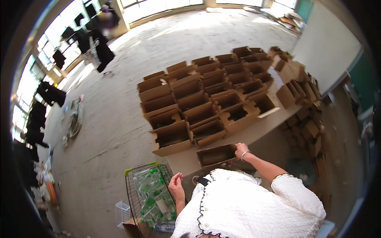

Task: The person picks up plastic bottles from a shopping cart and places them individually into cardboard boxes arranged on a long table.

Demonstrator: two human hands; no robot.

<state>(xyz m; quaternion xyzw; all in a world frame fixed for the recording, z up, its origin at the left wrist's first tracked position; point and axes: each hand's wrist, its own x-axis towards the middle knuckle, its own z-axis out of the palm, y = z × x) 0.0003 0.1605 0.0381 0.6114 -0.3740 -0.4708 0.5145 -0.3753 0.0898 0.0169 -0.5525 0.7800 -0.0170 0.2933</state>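
the outstretched right hand (pixel 241 151) grips the near carton (pixel 215 156) by its right end, the left hand (pixel 177 187), fingers (pixel 177 178) half-curled, hovering left of it.

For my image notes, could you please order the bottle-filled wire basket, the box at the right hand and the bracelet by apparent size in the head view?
1. Wire basket
2. Box at the right hand
3. Bracelet, clearly smallest

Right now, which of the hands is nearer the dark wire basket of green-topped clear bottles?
Left hand, beside the basket; right hand, farther right, grips an open brown cardboard box.
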